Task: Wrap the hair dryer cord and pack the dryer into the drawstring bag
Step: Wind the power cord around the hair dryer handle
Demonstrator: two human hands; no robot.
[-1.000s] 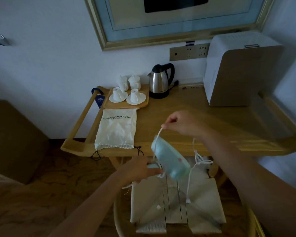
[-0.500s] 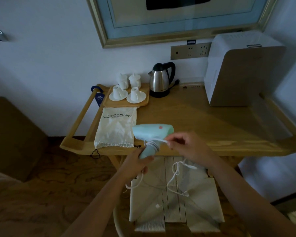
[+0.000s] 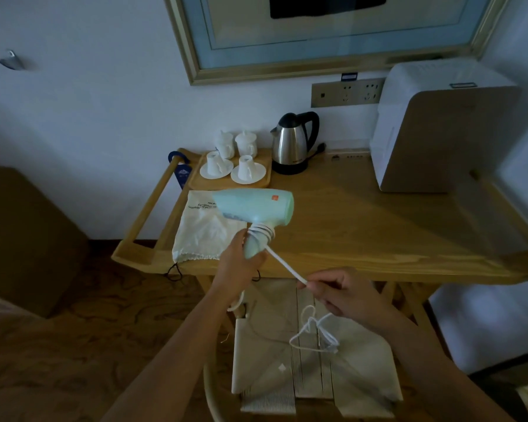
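Left hand (image 3: 237, 266): you are gripping the hair dryer (image 3: 256, 208) handle, upright.
Right hand (image 3: 340, 292): you are pinching the cord (image 3: 285, 264), running taut down-right from the handle coils.

a dim room with a pale wall (image 3: 89, 117); a gilt-framed picture (image 3: 333, 35) hangs above a socket panel (image 3: 346, 93); a light wooden table (image 3: 363, 226) stands against the wall; a woven-seat chair (image 3: 311, 360) sits in front of it; the floor (image 3: 73, 360) is brown and patterned.
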